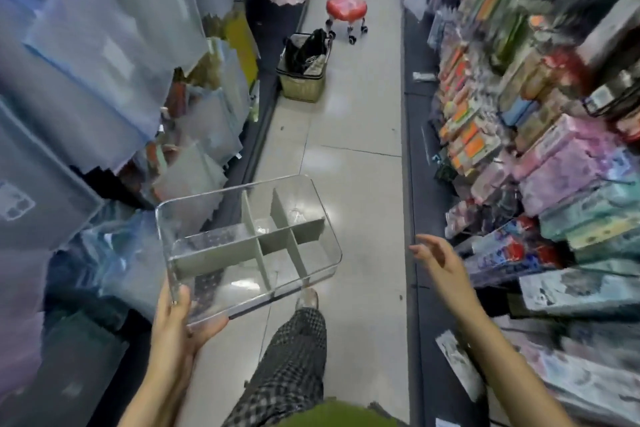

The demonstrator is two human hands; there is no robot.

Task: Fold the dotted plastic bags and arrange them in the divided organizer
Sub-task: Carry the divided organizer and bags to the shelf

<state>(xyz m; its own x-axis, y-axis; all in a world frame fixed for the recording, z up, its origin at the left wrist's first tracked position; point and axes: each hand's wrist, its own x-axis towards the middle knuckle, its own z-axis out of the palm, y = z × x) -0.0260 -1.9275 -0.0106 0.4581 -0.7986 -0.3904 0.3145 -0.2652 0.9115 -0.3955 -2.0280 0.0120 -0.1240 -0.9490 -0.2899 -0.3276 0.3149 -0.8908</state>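
The left hand (176, 326) grasps the near corner of a clear rectangular plastic organizer with grey dividers (249, 243), holding it above the tiled aisle floor (363, 156), thumb over the rim and fingers beneath. What seems to be a dark dotted plastic bag (207, 282) lies in its near-left compartment, though blur obscures it. The right hand (438, 260) hangs released, fingers relaxed, near shelves of packaged goods (554, 184).
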